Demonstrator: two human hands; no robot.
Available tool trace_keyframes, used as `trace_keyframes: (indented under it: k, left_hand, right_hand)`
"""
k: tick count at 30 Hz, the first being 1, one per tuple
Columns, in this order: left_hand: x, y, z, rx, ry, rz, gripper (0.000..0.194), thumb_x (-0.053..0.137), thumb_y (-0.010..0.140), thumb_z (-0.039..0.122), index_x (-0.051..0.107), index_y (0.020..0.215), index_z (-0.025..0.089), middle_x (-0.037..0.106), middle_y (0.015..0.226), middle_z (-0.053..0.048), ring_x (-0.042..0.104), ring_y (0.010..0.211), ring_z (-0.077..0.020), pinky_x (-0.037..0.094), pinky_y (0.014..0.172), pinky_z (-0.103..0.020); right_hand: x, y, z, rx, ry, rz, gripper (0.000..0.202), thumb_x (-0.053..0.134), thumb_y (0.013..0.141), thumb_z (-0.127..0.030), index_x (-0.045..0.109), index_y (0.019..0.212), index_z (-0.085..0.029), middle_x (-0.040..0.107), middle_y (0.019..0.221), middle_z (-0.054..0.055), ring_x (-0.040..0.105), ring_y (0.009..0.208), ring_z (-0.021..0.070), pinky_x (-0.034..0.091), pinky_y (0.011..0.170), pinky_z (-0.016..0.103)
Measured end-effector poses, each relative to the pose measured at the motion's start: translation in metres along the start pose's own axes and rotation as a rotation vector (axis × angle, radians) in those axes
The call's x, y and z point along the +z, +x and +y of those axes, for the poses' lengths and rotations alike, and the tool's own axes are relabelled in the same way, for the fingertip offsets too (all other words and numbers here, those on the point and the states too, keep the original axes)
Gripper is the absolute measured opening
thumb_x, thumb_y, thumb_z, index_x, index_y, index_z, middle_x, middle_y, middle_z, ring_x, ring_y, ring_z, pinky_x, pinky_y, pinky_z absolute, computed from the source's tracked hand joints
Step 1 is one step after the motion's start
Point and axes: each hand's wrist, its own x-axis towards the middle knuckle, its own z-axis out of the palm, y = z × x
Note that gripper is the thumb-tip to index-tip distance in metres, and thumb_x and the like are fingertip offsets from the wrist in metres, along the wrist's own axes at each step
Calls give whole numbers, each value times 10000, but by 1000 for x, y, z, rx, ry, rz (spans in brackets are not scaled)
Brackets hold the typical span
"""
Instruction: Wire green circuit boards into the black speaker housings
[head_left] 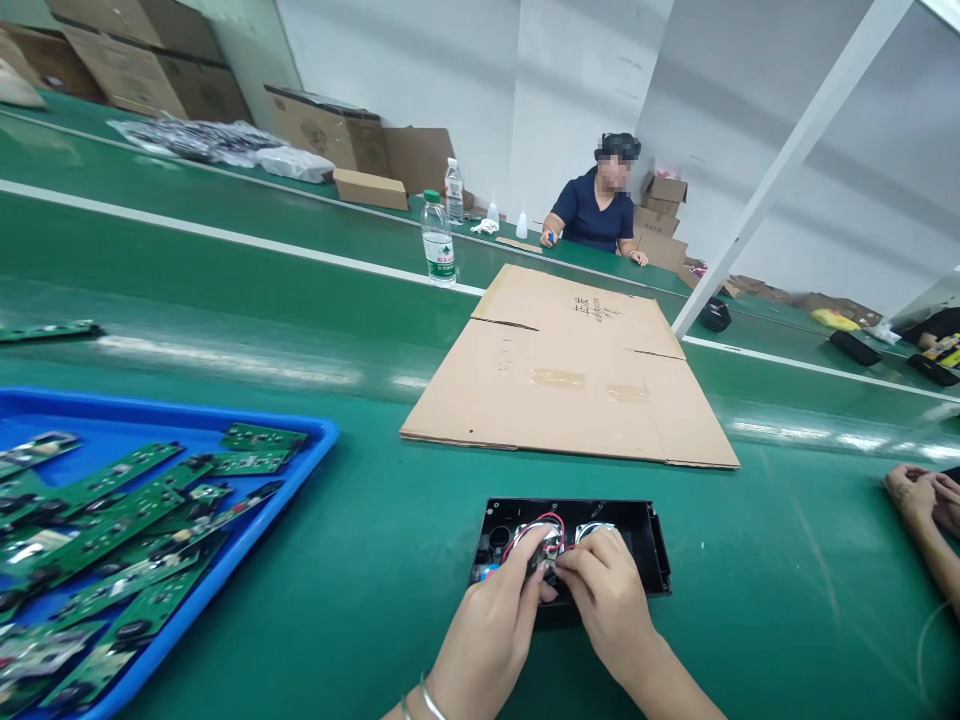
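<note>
Both left hand [484, 615] and right hand [615, 605] met over the black case [643, 535]; I could not tell their grip. Hard pulling might tear the red wires [556, 518] loose.

This is a factory assembly workshop: a long green counter [360, 560], a blue tray [315, 440] heaped with circuit boards [127, 480], cartons [330, 130] along the wall, and people [596, 210] seated at work by the green surfaces.
</note>
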Motion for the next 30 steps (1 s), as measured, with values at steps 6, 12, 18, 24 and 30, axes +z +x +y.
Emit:
trace_keyframes:
  k: [6, 12, 18, 24, 30]
  left_hand:
    - [-1, 2, 1, 86, 36, 3, 331, 294, 845, 111, 386, 1116, 277, 643, 709, 43, 605, 573, -72, 481, 543, -140]
    - [-3, 3, 6, 43, -12, 20, 314, 299, 833, 93, 386, 1062, 288, 610, 644, 71, 590, 542, -64, 462, 523, -133]
    - [-4, 2, 7, -3, -13, 21, 278, 299, 839, 123, 396, 1040, 288, 595, 592, 78, 586, 519, -79, 456, 499, -156]
    - [-3, 2, 7, -142, -154, -30, 209, 330, 850, 243, 415, 1039, 260, 626, 597, 59, 620, 559, -106, 481, 523, -185]
    - [-1, 1, 7, -294, -234, 10, 290, 360, 829, 372, 455, 1054, 216, 655, 593, 15, 645, 588, -170, 509, 554, -245]
  right_hand:
    - [-5, 1, 3, 146, -17, -209, 225, 418, 879, -234, 499, 1085, -198, 502, 744, 23, 447, 685, 157, 404, 592, 281]
    - [-4, 3, 1, 94, -98, -198, 181, 380, 879, -204, 540, 951, -157, 495, 736, 39, 423, 673, 173, 385, 572, 296]
    - [-1, 1, -2, 90, -108, -156, 167, 383, 870, -169, 534, 939, -147, 502, 731, 47, 430, 688, 183, 395, 605, 320]
    - [-17, 4, 3, 201, 52, -206, 235, 492, 837, -220, 516, 1071, -203, 518, 861, 44, 490, 801, 173, 450, 700, 313]
    - [-48, 16, 24, 140, -164, -448, 1012, 701, 535, -571, 209, 1356, -245, 62, 1416, 109, 46, 1285, 336, 134, 1016, 549]
